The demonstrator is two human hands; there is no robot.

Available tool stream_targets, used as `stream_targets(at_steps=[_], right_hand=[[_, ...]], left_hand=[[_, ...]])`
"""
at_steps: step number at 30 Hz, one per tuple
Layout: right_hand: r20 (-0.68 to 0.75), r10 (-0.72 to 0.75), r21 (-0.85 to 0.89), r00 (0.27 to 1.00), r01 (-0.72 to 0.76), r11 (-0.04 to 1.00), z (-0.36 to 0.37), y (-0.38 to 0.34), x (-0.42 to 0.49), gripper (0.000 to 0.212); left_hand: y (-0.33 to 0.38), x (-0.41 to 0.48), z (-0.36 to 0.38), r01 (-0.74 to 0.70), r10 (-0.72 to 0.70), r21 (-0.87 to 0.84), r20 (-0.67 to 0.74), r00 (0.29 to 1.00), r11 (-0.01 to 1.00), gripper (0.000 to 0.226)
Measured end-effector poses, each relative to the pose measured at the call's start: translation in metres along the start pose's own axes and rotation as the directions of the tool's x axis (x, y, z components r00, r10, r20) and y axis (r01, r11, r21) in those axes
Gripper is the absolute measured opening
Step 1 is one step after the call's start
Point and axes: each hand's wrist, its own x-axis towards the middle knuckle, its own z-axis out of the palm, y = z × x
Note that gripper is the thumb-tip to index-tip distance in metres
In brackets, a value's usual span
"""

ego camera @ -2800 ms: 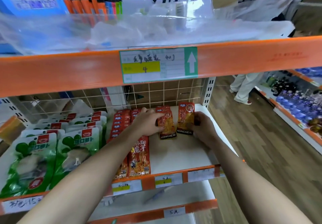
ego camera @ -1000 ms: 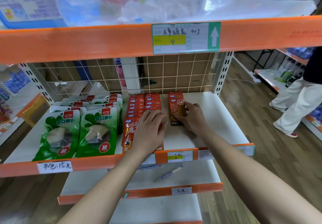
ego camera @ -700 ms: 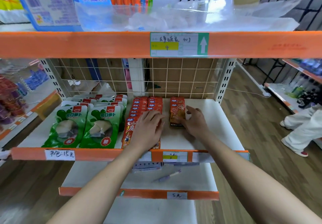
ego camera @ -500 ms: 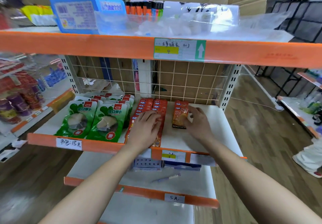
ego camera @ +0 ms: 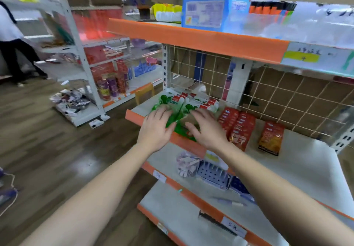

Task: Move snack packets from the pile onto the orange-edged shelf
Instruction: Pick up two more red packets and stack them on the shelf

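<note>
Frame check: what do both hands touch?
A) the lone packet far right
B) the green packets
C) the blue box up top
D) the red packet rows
B: the left hand and right hand lie with fingers spread on the green packets; the red packet rows sit untouched beside them.

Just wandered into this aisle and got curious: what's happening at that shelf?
A person seems to be arranging stock on the orange-edged shelf. The left hand and the right hand both lie with straight fingers on the green snack packets at the shelf's left end, by its front edge. To their right, red packets lie in two rows, and a lone red stack sits apart on bare shelf.
</note>
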Motion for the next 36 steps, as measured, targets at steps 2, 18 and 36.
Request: stream_targets(at_steps=[2, 18, 36], right_hand=[[0.017, -0.07, -0.015, 0.997, 0.071, 0.997, 0.02, -0.028, 0.023, 0.059], [0.126, -0.334, -0.014, 0.934, 0.338, 0.941, 0.178, -0.258, 0.203, 0.061], [0.204, -0.522, 0.092, 0.828, 0.514, 0.853, 0.349, -0.396, 0.445, 0.056]], left_hand=[[-0.036, -0.007, -0.012, 0.065, -0.065, 0.03, -0.006, 0.998, 0.997, 0.053], [-0.31, -0.049, -0.097, 0.406, -0.413, 0.164, 0.01, 0.911, 0.899, 0.058], [-0.575, 0.035, -0.107, 0.589, -0.603, 0.194, 0.017, 0.797, 0.784, 0.056]])
